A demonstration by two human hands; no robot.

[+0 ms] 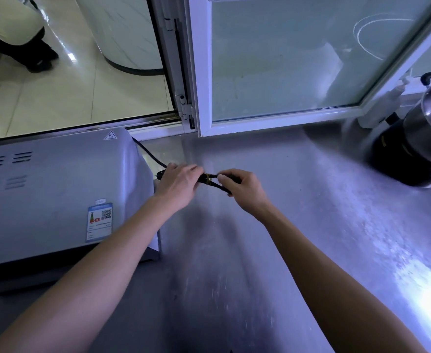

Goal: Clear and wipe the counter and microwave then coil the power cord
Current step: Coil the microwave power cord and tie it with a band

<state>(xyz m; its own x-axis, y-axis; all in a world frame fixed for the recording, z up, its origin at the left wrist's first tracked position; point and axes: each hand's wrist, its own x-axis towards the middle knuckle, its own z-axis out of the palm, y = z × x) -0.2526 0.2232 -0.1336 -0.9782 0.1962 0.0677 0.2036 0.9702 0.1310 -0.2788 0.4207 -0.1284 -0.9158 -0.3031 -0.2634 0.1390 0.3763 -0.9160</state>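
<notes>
Head view: the counter (273, 225) looks bare and wiped, so this seems the last step. Left hand (177, 183) and right hand (245, 191) both grip the folded cord (210, 180) beside the microwave (56, 189) (yellow tie already round it).

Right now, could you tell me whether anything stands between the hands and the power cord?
Nothing visible does. The left hand and right hand both already hold the bundled power cord above the counter, beside the microwave. A thin yellowish band wraps the bundle between them.
</notes>
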